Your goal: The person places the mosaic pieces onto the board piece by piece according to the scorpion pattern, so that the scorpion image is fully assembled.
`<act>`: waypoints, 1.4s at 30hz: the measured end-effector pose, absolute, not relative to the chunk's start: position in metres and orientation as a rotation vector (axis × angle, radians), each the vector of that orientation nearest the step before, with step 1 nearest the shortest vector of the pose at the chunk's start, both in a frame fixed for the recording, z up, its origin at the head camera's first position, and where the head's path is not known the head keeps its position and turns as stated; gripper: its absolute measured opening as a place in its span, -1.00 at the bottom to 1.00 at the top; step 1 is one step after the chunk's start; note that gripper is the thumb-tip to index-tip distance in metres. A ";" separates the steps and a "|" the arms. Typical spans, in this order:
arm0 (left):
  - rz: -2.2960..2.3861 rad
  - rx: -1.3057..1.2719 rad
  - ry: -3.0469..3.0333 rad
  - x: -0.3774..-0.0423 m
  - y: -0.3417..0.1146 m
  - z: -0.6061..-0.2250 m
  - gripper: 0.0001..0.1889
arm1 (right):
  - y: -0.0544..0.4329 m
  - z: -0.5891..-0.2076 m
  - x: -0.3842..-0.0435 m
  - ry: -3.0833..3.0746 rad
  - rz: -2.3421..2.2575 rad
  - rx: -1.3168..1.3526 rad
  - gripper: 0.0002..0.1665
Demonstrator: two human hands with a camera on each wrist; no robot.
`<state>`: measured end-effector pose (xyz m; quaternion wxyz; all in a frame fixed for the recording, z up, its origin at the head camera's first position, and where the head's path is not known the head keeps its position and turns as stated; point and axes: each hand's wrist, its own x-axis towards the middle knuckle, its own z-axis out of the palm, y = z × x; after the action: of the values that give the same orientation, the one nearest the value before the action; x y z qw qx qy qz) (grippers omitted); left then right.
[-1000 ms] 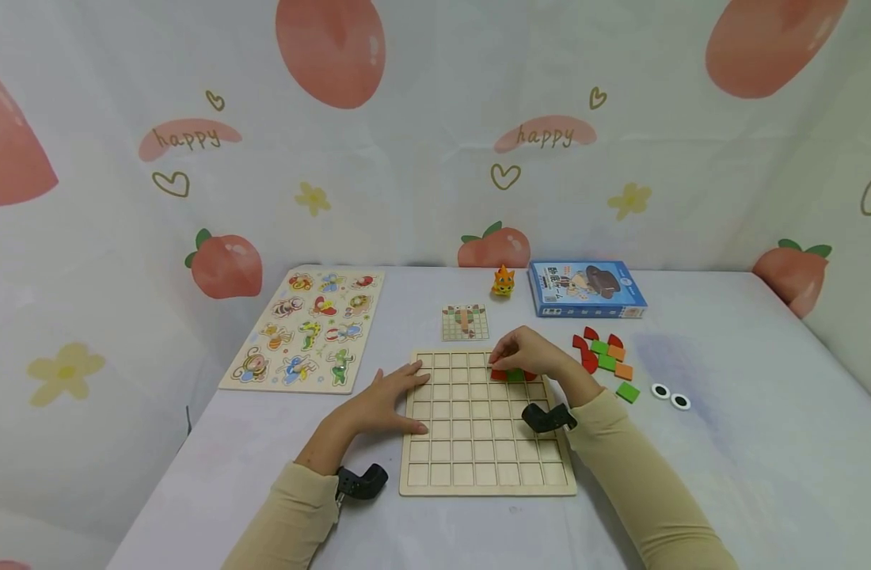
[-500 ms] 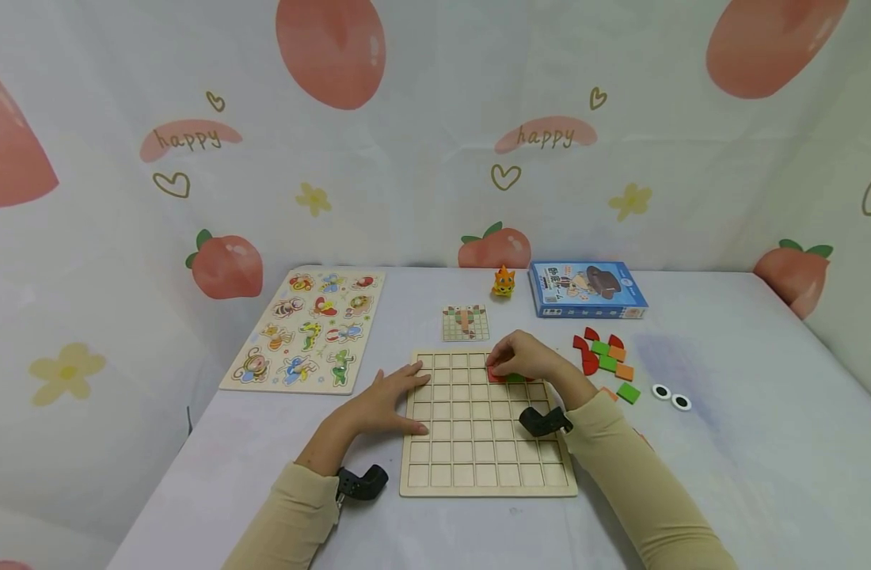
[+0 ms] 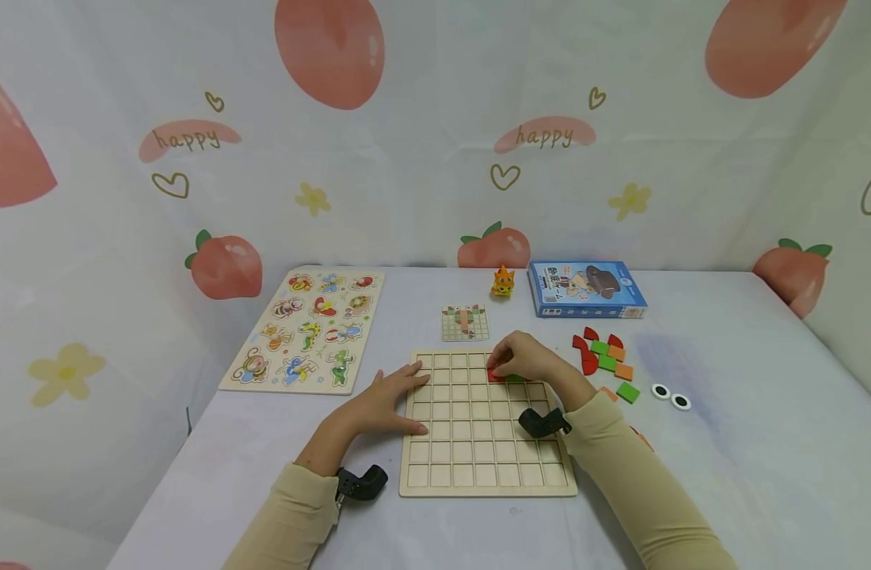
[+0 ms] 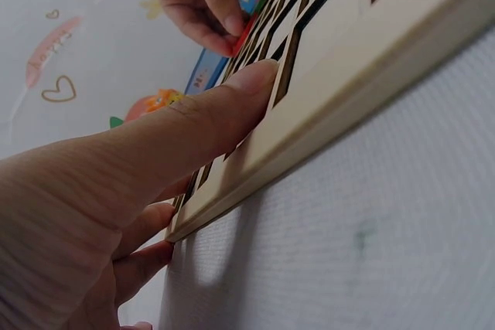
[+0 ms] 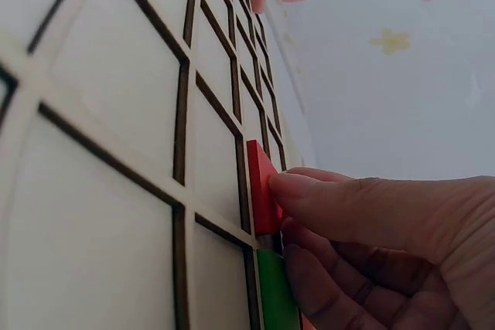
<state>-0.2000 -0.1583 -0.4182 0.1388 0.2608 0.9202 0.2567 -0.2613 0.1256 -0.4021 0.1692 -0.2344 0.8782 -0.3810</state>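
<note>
A wooden grid board [image 3: 487, 490] lies in front of me with square recesses. My left hand [image 3: 384, 404] rests on its left edge, thumb and fingers spread apart; in the left wrist view the thumb [image 4: 224, 98] presses on the rim. At the upper right of the grid, my right hand [image 3: 526, 356] pinches a red tile [image 5: 264, 191] between thumb and fingers. The tile stands a little raised over a cell. A green tile [image 5: 276, 291] sits in the neighbouring cell, partly hidden by the fingers.
Several loose red, green and orange tiles [image 3: 607, 362] lie right of the board, beside two eye discs [image 3: 671, 397]. Behind it are a small pattern card [image 3: 465, 323], an orange toy figure [image 3: 503, 282] and a blue box [image 3: 587, 290]. An insect puzzle board [image 3: 303, 331] lies left.
My right hand has shifted slightly left and towards me with the red tile, then stayed nearly still. An orange tile now shows beside the right sleeve. My left hand has not moved.
</note>
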 end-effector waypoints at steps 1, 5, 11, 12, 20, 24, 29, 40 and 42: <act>0.744 0.754 2.660 -0.200 -0.158 -0.418 -0.11 | 0.126 -0.402 -0.261 2.501 -1.078 -0.676 -0.88; 0.743 0.751 2.658 -0.200 -0.158 -0.418 -0.11 | 0.130 -0.403 -0.259 2.515 -1.080 -0.700 -0.87; 0.737 0.748 2.660 -0.201 -0.158 -0.419 -0.10 | 0.140 -0.401 -0.255 2.512 -1.123 -0.690 -0.83; 0.737 0.749 2.659 -0.201 -0.158 -0.419 -0.10 | 0.141 -0.400 -0.254 2.507 -1.129 -0.683 -0.82; 0.747 0.752 2.656 -0.201 -0.158 -0.418 -0.11 | 0.151 -0.396 -0.250 2.458 -1.195 -0.658 -0.77; 0.746 0.750 2.654 -0.200 -0.158 -0.417 -0.11 | 0.155 -0.390 -0.244 2.395 -1.258 -0.649 -0.74; 0.746 0.742 2.655 -0.200 -0.158 -0.417 -0.11 | 0.162 -0.384 -0.239 2.371 -1.288 -0.619 -0.72; 0.734 0.746 2.656 -0.201 -0.158 -0.419 -0.11 | 0.182 -0.382 -0.229 2.482 -1.220 -0.635 -0.68; 0.727 0.744 2.655 -0.201 -0.158 -0.419 -0.11 | 0.187 -0.381 -0.227 2.482 -1.218 -0.636 -0.67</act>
<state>-0.2014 -0.1584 -0.4192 0.1445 0.2583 0.9213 0.2523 -0.2275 0.1874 -0.3813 0.1518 -0.2218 0.8647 -0.4244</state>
